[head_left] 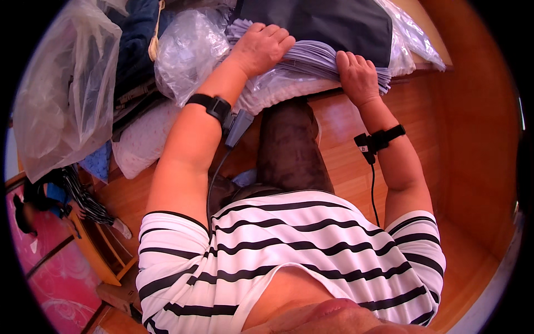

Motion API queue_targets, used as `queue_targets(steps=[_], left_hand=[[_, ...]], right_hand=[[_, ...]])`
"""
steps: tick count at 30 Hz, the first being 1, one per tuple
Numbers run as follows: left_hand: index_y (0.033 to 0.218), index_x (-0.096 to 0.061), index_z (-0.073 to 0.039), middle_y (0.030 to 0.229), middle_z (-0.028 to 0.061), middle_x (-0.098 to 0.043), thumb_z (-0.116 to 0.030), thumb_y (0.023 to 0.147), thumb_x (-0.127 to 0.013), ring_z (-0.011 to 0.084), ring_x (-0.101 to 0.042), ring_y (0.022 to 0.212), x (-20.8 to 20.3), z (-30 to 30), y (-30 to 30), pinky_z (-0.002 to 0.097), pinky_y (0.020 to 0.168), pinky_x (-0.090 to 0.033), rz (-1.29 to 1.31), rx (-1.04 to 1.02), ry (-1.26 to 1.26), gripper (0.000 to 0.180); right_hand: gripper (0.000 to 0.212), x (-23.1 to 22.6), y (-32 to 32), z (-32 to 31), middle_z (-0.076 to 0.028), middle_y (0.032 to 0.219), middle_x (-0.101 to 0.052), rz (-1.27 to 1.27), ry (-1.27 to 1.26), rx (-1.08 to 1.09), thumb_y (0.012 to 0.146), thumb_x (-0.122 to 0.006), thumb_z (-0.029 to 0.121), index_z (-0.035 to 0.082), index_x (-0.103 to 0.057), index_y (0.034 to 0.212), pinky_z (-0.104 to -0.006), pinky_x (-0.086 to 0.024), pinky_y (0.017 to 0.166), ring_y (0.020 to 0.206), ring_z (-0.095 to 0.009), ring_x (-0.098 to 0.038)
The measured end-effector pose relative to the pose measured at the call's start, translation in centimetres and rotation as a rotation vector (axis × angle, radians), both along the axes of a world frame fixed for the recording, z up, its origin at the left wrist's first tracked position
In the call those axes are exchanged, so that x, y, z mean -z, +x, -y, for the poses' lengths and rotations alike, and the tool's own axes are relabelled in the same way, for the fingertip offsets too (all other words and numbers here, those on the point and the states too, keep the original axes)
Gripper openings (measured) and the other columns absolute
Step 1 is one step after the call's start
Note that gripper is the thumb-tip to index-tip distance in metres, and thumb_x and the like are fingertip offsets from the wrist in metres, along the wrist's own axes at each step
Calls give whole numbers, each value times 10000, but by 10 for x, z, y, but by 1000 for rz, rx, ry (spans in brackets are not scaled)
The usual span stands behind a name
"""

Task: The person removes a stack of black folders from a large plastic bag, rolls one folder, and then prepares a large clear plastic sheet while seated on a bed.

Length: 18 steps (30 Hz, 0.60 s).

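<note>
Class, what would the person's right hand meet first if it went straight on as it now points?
The right hand, on the pale grey layered stack, would probably meet the flat black sheet beyond, though depth is unclear.

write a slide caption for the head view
Left hand and right hand grip a stack of thin lavender-grey sheets beside a black rectangular panel.

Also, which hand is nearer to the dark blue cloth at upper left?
Left: the left hand is right of the cloth, beyond a clear bag. The right hand is farther right, on the pale sheets.
</note>
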<state>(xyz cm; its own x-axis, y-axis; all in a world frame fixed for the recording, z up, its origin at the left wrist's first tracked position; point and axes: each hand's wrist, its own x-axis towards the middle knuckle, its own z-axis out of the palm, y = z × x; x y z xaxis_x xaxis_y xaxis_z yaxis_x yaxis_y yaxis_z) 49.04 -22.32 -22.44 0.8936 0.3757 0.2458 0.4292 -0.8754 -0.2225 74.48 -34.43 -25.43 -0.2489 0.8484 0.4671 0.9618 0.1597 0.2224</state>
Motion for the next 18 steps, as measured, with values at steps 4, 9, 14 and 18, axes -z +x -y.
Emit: queue_targets(steps=[4, 9, 14, 18], left_hand=[[1311, -508, -149, 1170, 20, -560, -327, 753, -777, 193, -519, 1186, 6, 13, -7, 412, 946, -399, 83, -5, -115, 644], [1333, -468, -140, 1195, 36, -534, -377, 714, -783, 228, -492, 1195, -13, 38, 12, 511, 952, -362, -96, -292, -148, 734], [1277, -486, -134, 1166, 54, -540, -360, 728, -771, 246, -503, 1173, 4, 53, 21, 549, 939, -365, -4, -418, -89, 658], [1267, -503, -139, 1152, 57, -560, -362, 743, -768, 251, -528, 1155, 2, 48, 24, 537, 922, -396, -7, -456, -133, 628]], right_hand=[[127, -2, 0, 3, -6, 831, -584, -8, -16, -25, 834, -565, 144, 154, -513, 949, -363, -465, 681, 815, -213, -620], [190, -6, -1, 5, -20, 860, -600, -60, -89, -14, 799, -607, 159, 144, -517, 966, -380, -467, 702, 831, -241, -621], [334, -11, -4, 10, -48, 921, -602, -110, -182, 0, 757, -676, 225, 118, -517, 1031, -401, -469, 746, 898, -266, -610], [480, -19, -9, 12, -74, 1006, -605, -126, -282, 48, 748, -717, 302, 83, -514, 1124, -415, -475, 803, 971, -284, -599]])
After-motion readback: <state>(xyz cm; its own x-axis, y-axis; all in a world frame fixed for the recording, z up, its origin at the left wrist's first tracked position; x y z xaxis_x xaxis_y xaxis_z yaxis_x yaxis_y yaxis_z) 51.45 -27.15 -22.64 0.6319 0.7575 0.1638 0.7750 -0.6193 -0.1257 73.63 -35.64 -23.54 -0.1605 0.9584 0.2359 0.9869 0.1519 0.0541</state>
